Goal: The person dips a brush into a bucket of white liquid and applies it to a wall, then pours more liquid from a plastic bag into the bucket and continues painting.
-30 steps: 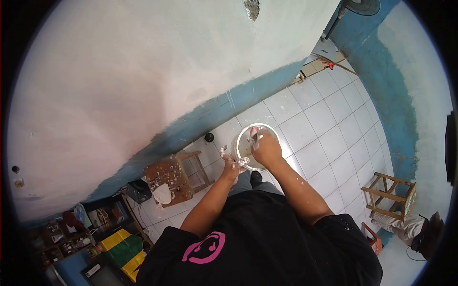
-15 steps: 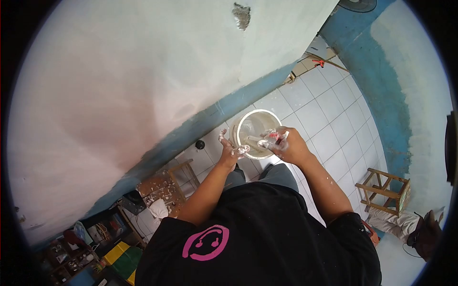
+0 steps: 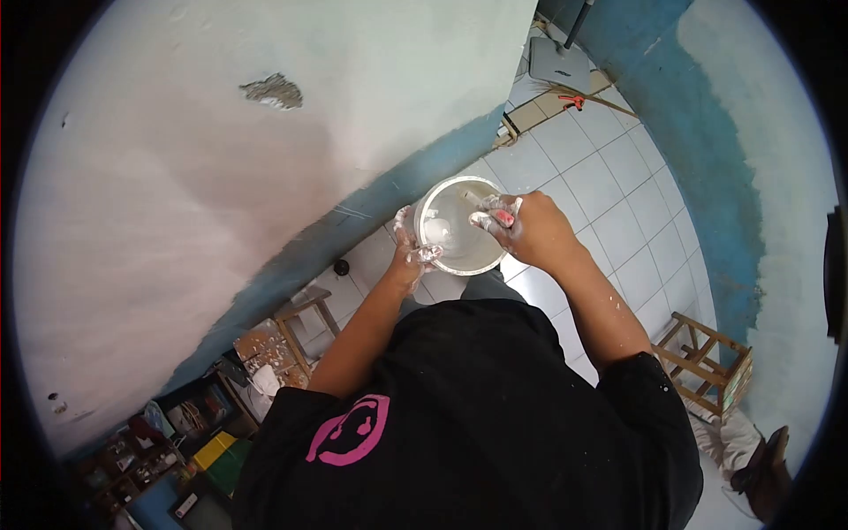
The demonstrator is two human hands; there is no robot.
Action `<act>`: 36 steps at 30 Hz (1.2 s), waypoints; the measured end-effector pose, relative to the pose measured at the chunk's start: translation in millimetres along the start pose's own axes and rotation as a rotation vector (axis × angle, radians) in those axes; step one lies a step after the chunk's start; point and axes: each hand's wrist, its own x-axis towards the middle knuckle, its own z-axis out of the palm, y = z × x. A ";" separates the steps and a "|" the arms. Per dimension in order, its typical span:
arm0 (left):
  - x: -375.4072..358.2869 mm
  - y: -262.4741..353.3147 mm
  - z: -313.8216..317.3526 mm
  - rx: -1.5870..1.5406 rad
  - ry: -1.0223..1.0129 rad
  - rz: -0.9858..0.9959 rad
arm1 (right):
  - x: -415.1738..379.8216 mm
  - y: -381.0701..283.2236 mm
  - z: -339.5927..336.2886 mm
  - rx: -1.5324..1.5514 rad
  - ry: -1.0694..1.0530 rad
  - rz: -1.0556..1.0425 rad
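A whitish plastic bucket (image 3: 466, 271) is in front of my legs, with white residue on its inner wall. My left hand (image 3: 411, 259), smeared with white paste, grips its left side, the thumb over the rim and the fingers outside. Over the right part of the opening, my right hand (image 3: 539, 228) is closed on a putty knife (image 3: 503, 217). Its red handle shows between pasty fingers; the blade is mostly hidden and points into the bucket.
A patched wall (image 3: 212, 177) rises close on my left. A wooden stool (image 3: 707, 362) stands at right; a paint-flecked wooden seat (image 3: 269, 346) is at lower left. A small black round object (image 3: 341, 267) lies on the tiled floor (image 3: 592, 208). Shelves (image 3: 124, 459) fill the lower-left corner.
My left hand, open beside the bucket before, has closed on its rim. The bucket appears higher and tilted differently. My right hand still holds the putty knife; the view has shifted.
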 end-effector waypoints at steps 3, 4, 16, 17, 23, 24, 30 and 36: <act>22.2 -1.3 28.7 0.027 0.008 0.029 | 8.8 14.9 -35.0 0.047 -0.066 -0.033; 28.2 -4.1 36.0 0.029 0.009 0.040 | 12.3 19.4 -37.7 0.062 -0.081 -0.037; 46.9 -26.2 78.1 -0.103 0.106 -0.015 | 34.5 50.9 -16.9 0.130 -0.133 -0.075; 48.8 -30.5 76.1 -0.109 0.126 -0.010 | 34.6 51.8 -17.0 0.134 -0.139 -0.055; 47.7 -19.8 86.5 -0.085 0.201 -0.012 | 40.3 56.2 -4.2 0.090 -0.136 -0.186; 46.1 -16.5 89.8 -0.076 0.209 -0.013 | 39.6 54.9 -5.9 0.090 -0.129 -0.180; 55.2 -26.5 70.2 -0.048 0.196 -0.031 | 43.4 48.6 -15.7 0.122 -0.116 -0.255; 55.3 -25.9 69.5 -0.072 0.239 -0.072 | 51.5 53.6 3.2 0.146 -0.120 -0.159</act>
